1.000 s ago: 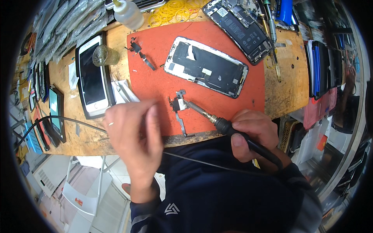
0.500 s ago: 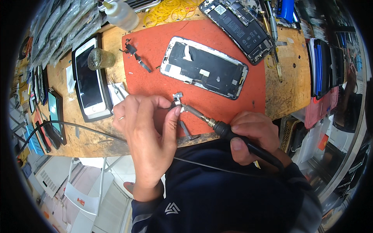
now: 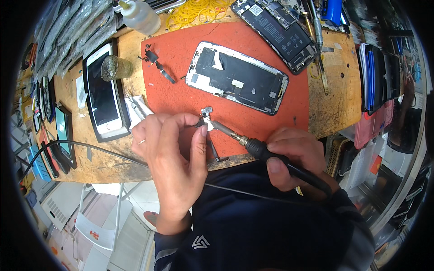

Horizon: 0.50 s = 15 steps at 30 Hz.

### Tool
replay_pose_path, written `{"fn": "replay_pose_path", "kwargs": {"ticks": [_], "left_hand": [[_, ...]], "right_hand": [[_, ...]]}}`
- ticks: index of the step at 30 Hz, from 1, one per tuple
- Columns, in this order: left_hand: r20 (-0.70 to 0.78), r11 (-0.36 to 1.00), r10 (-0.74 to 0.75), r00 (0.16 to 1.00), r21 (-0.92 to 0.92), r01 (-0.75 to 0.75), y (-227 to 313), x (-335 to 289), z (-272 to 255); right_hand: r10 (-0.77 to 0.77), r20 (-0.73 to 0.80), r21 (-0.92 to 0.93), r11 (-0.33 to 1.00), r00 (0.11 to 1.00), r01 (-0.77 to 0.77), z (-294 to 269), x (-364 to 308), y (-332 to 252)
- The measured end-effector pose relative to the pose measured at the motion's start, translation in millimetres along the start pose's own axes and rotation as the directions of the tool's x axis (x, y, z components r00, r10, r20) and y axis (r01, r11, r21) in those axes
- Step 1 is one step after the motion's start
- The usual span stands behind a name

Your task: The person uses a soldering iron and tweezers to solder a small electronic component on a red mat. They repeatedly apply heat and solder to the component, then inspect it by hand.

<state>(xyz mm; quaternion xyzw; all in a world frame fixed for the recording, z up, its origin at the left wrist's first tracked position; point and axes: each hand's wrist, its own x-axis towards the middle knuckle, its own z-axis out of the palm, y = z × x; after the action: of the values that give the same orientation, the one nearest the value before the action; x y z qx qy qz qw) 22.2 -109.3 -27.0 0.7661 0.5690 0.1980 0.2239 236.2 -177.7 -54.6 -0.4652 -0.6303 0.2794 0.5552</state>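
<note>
Over the near edge of a red mat (image 3: 167,99), my left hand (image 3: 172,153) pinches a small phone flex cable (image 3: 207,112) with dark and silvery parts between thumb and forefinger. A dark strip of it hangs down toward the bench edge. My right hand (image 3: 296,156) is closed round the black handle of a soldering iron (image 3: 255,147). The iron's tip points left and meets or nearly meets the flex cable; actual contact is too small to make out. Beyond my hands lies a phone screen (image 3: 248,83), its back facing up. Another dark flex cable (image 3: 158,65) rests at the mat's upper left.
An opened phone body (image 3: 275,34) lies at the far right beside screwdrivers (image 3: 318,36). On the left, a small cup (image 3: 116,68) stands on a white phone (image 3: 104,97), with tweezers (image 3: 138,106) alongside. A bottle (image 3: 141,18) and yellow rubber bands (image 3: 194,13) sit at the back.
The soldering iron has shifted very slightly up and left along with my right hand. My left thumb and the pinched flex cable have tilted a little. Everything else is where it was.
</note>
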Motion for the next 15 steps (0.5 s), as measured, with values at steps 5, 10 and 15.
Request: {"fn": "replay_pose_path", "kwargs": {"ticks": [5, 10, 15], "left_hand": [[0.004, 1.000, -0.003, 1.000, 0.006, 0.003, 0.0, -0.8, -0.4], [-0.002, 0.999, 0.009, 1.000, 0.043, -0.009, 0.5, -0.8, 0.0], [0.004, 1.000, -0.001, 1.000, 0.018, 0.000, 0.3, -2.0, 0.9]], "right_hand": [[0.006, 0.012, 0.018, 1.000, 1.000, -0.006, 0.8, 2.0, -0.2], [-0.012, 0.036, -0.019, 1.000, 0.999, 0.013, -0.5, 3.7, -0.2], [0.003, 0.038, -0.005, 1.000, 0.999, -0.002, 0.5, 3.8, -0.7]]}}
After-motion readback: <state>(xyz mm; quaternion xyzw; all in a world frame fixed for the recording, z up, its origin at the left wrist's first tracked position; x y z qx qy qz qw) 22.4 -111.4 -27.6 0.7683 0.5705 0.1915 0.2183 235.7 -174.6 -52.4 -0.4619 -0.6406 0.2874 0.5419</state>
